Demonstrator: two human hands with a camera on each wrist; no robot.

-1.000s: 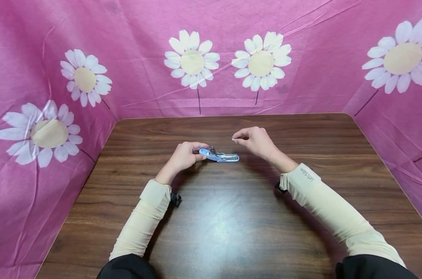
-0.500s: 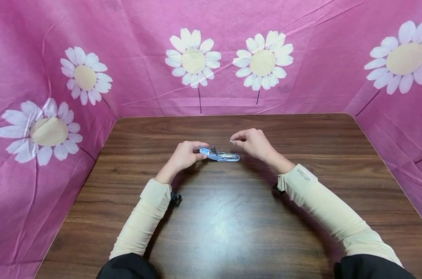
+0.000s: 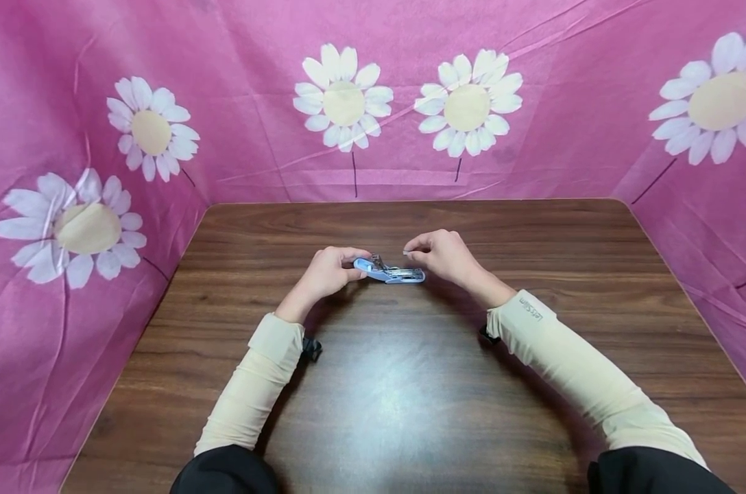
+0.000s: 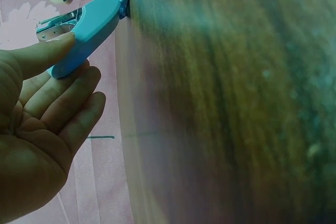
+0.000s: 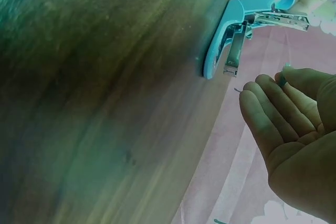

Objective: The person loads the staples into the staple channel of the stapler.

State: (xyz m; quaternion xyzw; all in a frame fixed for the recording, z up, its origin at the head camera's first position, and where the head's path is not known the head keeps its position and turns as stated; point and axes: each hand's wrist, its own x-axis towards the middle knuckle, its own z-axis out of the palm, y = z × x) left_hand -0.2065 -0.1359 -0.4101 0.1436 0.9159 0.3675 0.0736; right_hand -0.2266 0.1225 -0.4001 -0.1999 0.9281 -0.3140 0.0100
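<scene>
A light blue stapler (image 3: 394, 276) is folded open at the middle of the table, its metal insides showing. My left hand (image 3: 328, 272) grips its left end between thumb and fingers; in the left wrist view the thumb lies on the stapler's blue body (image 4: 97, 22). Just right of and behind the stapler, my right hand (image 3: 448, 256) pinches a tiny grey strip of staples (image 5: 284, 75) between thumb and index finger, apart from the stapler. In the right wrist view the stapler's metal channel (image 5: 234, 56) points toward the right hand, and the other right fingers are loosely bent.
Both hands work over a brown wood-grain table (image 3: 373, 384). A pink cloth with white daisies (image 3: 249, 123) rises along its back and sides. Black wrist cameras sit under the left cuff (image 3: 311, 349) and the right cuff (image 3: 487, 336).
My right hand has drifted slightly left and nearer to the stapler, still pinching the strip of staples. The left hand and the stapler stay nearly where they were.
</scene>
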